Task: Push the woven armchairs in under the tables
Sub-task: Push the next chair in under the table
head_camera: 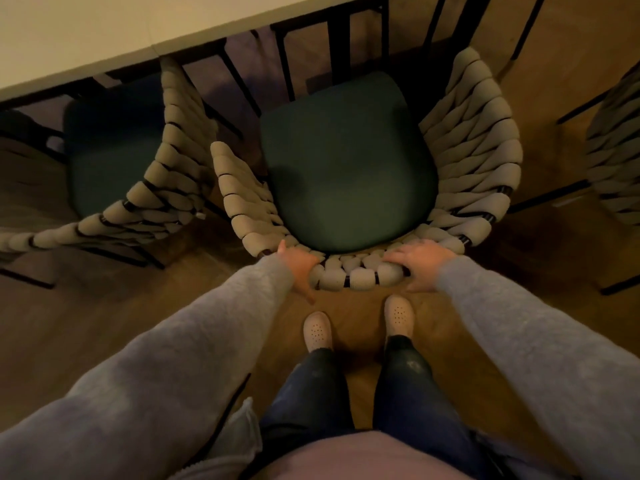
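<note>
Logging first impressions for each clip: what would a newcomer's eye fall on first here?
The woven armchair in the centre, with its dark green seat cushion, dominates the view, its seat not yet under the pale table at the top. The left hand and right hand grip its back rail, just above the person's pale shoes. A second armchair stands at the left, closer to the table edge.

Fuzzy grey sleeves (pixel 173 358) cover both arms; at six o'clock, dark blue jeans (pixel 311 393), pale perforated clogs (pixel 318 330), a mauve top (pixel 363 455).
</note>
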